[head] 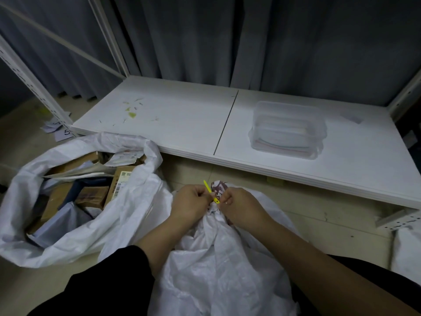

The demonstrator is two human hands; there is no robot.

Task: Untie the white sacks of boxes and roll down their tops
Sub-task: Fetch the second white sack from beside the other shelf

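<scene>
Standing on a beige floor (20, 137) before grey curtains (227, 42), an open white sack (127, 201) shows cardboard boxes (91, 197), then the left hand (191, 204) and right hand (241, 206) pinch a yellow tie (210, 190) on the tied sack (216, 270), below a white shelf (182, 124) holding a clear tub (289, 131).

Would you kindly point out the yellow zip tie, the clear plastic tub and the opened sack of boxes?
yellow zip tie (209, 187): head view, on its free tail.
clear plastic tub (287, 115): head view, on its far wall.
opened sack (134, 201): head view, on its rolled-down side.
</scene>
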